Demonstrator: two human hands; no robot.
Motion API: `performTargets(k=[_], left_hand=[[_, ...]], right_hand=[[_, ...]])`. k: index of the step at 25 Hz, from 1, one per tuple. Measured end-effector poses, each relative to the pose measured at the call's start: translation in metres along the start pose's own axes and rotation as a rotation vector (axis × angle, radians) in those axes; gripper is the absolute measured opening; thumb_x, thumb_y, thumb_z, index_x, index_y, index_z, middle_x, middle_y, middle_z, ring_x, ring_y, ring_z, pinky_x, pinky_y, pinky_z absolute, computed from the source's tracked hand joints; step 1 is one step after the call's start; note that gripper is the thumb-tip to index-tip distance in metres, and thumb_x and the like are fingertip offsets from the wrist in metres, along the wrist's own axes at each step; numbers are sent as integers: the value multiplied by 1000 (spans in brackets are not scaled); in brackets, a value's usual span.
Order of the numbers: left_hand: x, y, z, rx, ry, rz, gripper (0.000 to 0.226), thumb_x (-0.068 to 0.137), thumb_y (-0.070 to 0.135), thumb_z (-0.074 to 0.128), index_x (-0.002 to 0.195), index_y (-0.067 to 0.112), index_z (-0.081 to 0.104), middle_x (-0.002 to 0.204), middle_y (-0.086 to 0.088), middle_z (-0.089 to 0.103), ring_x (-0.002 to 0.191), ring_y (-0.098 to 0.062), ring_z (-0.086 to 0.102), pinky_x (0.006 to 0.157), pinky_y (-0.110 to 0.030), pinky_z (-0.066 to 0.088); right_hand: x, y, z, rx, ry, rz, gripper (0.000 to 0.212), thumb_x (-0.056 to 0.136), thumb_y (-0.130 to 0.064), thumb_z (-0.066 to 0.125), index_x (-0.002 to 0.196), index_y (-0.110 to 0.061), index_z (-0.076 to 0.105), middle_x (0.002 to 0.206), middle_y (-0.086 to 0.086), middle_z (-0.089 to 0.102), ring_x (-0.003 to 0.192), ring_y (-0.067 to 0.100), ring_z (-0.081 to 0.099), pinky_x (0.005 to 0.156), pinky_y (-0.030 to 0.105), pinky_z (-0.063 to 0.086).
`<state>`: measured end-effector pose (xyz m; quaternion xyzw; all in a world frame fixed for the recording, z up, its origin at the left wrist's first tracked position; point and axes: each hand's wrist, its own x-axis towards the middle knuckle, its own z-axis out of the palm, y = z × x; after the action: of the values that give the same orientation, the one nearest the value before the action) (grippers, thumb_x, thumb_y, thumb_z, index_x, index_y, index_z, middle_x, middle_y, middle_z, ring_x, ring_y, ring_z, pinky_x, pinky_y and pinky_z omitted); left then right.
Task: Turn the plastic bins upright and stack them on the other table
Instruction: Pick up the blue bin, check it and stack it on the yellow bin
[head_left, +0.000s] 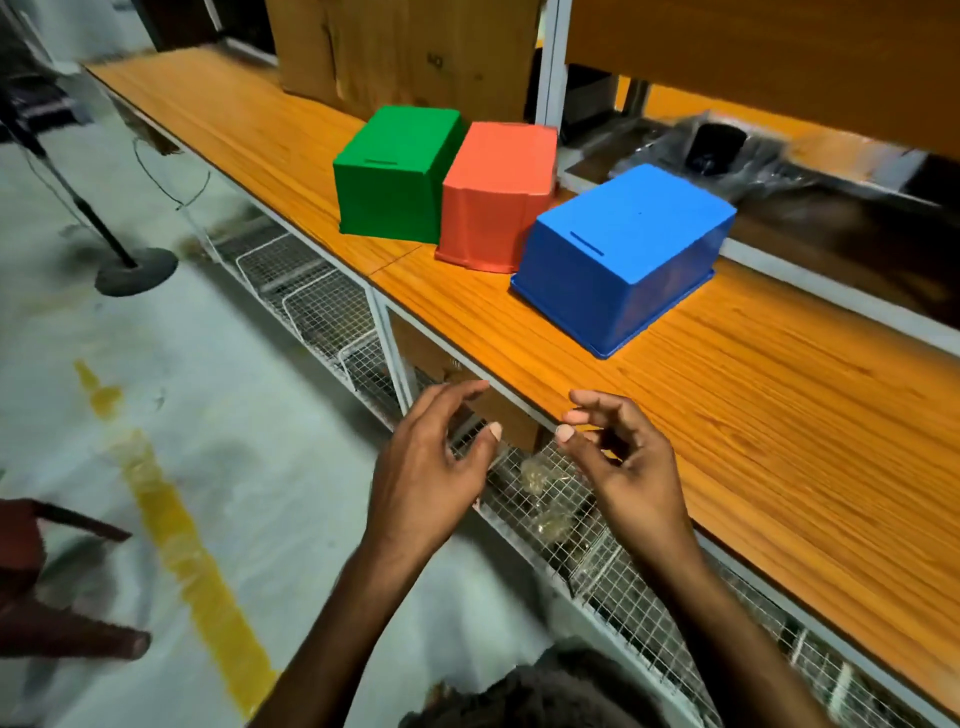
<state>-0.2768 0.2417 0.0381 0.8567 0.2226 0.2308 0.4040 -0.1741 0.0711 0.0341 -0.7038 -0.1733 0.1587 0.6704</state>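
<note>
Both hands, left (426, 467) and right (623, 462), are held open and empty, while the blue bin (623, 254), likely light and stiff, could be lifted by its rim.

Cardboard box (405, 47): being cut off by the top edge.
Wrapped items (727, 150) on the shelf: blurring beyond recognition.
Bin openings: facing down, hiding the insides.
Forearms: running off the bottom edge.
</note>
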Motion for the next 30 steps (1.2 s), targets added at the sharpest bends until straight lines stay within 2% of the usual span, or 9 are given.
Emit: performTargets(k=[3, 6, 8, 12, 18, 21, 23, 27, 30], left_hand=[[53, -20, 3, -105, -93, 44, 41, 92, 20, 73, 129, 35, 65, 125, 15, 62, 116, -4, 61, 90, -34, 59], [113, -35, 21, -128, -139, 82, 41, 92, 19, 73, 130, 34, 65, 125, 15, 61, 112, -2, 61, 82, -33, 62], [152, -43, 37, -136, -146, 101, 40, 92, 19, 72, 128, 33, 66, 125, 15, 61, 111, -1, 62, 78, -26, 60], [222, -53, 62, -265, -181, 35, 34, 93, 15, 73, 124, 29, 67, 124, 13, 67, 110, 1, 63, 73, -9, 50], [314, -56, 94, -399, -201, 45, 41, 91, 18, 74, 129, 30, 62, 132, 11, 63, 116, 2, 61, 83, -18, 51], [351, -66, 112, -385, -287, 101, 49, 92, 21, 73, 137, 24, 57, 136, 14, 53, 118, 15, 52, 100, -22, 49], [368, -82, 125, -340, -406, 118, 52, 91, 32, 72, 140, 24, 55, 138, 12, 52, 123, 8, 52, 109, -35, 47], [389, -106, 136, -401, -644, 95, 59, 87, 53, 70, 141, 38, 51, 144, 13, 57, 132, -8, 56, 110, -45, 49], [402, -106, 135, -487, -692, 109, 61, 86, 47, 74, 141, 34, 53, 143, 9, 59, 131, -8, 58, 109, -42, 51]], right_hand=[[34, 0, 13, -28, 100, -31, 31, 92, -11, 74, 119, -24, 68, 110, -1, 72, 102, 19, 68, 84, 25, 59], [80, 8, 14, -65, 197, -64, 29, 93, -15, 75, 120, -26, 68, 109, -4, 72, 101, 21, 68, 88, 34, 58], [114, 13, 15, -76, 285, -99, 25, 93, -15, 75, 116, -26, 69, 107, -4, 73, 98, 22, 68, 86, 37, 58], [174, 22, 15, -32, 534, -116, 17, 94, -16, 74, 109, -24, 69, 99, -5, 72, 88, 18, 66, 78, 30, 53], [231, 19, 10, -110, 770, -134, 20, 95, -15, 73, 112, -21, 66, 108, 4, 70, 91, 13, 65, 74, 22, 50], [249, 33, 16, -148, 926, -86, 29, 92, -36, 71, 118, -24, 63, 122, -2, 67, 101, 13, 64, 79, 22, 50], [253, 46, 25, -126, 975, -9, 42, 90, -47, 67, 123, -22, 62, 125, -5, 66, 105, 6, 63, 88, 22, 51], [258, 56, 48, -63, 998, 65, 42, 97, -30, 70, 136, -21, 58, 130, -9, 66, 117, 0, 62, 91, 20, 53], [259, 47, 53, -83, 983, 51, 55, 92, -9, 73, 142, -22, 55, 135, -9, 65, 123, 3, 61, 84, 19, 54]])
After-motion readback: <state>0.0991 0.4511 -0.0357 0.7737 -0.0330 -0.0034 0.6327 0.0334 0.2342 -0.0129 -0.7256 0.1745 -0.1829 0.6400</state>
